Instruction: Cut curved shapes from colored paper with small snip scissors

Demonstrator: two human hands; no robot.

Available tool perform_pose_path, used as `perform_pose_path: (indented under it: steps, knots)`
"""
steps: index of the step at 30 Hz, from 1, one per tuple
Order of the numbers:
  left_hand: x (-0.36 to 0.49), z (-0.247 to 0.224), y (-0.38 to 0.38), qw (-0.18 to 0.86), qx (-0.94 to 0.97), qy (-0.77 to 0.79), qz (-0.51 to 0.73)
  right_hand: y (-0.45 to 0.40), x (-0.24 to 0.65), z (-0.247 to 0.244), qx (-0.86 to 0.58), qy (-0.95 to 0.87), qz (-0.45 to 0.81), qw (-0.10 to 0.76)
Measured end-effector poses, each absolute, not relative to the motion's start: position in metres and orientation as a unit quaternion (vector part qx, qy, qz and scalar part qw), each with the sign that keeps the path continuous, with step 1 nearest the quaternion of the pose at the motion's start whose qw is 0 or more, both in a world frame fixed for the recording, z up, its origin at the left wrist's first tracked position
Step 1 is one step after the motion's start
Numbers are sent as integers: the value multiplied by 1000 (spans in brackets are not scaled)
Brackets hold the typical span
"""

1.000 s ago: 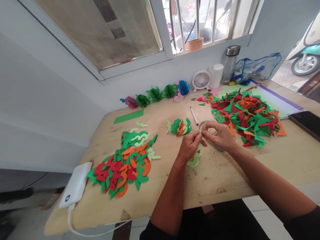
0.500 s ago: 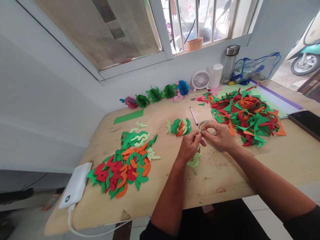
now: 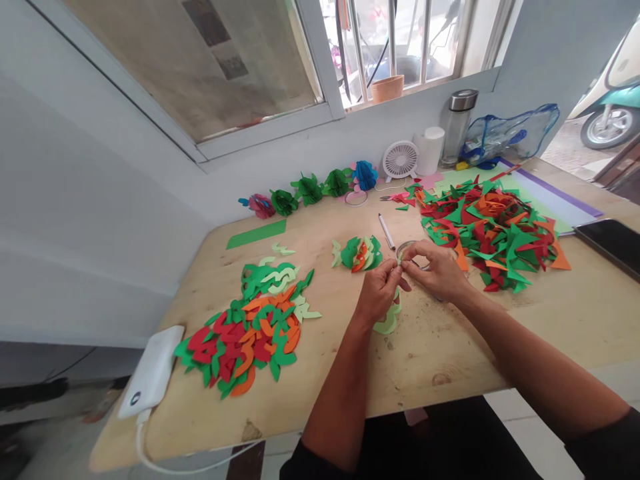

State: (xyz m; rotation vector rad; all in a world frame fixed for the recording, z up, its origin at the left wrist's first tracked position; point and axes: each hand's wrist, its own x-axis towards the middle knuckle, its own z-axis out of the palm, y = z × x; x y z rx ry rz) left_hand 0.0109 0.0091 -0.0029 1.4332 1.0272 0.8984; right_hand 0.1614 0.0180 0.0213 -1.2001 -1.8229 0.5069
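Both hands meet over the middle of the table, fingertips pinched together. Between them shows a tiny pale bit of paper (image 3: 399, 263), mostly covered by the fingers. My left hand (image 3: 379, 288) grips it from the left, and my right hand (image 3: 434, 270) pinches it from the right. A light green paper cutout (image 3: 387, 325) shows below my left hand; whether it hangs from the fingers or lies on the wood I cannot tell. Under my right hand is a ring-shaped roll (image 3: 401, 248), partly hidden. Just left of the hands lies a layered green, orange and pale green paper figure (image 3: 361, 254).
A heap of cut paper shapes (image 3: 250, 327) lies left, paper scraps (image 3: 495, 227) right. A pen (image 3: 387, 231) is beyond the hands. Finished paper figures (image 3: 310, 189), a small fan (image 3: 401, 160) and a glass bottle (image 3: 456, 130) line the wall. A power bank (image 3: 151, 370) sits front left.
Both hands stay in nearly the same place and keep their pinch. The view has shifted very slightly; nothing on the table has visibly moved.
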Motion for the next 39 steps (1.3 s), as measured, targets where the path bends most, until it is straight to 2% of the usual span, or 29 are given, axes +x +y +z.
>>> perform_pose_path:
  steps: [20,30,39]
  knots:
    - [12,-3,10,544,606,423,396,17,161,22,-483,-741,192,426]
    - [13,1,7,438,655,470,398,16,159,23,-471,-768,160,403]
    - [13,2,7,417,663,474,402,15,159,23,-477,-764,149,408]
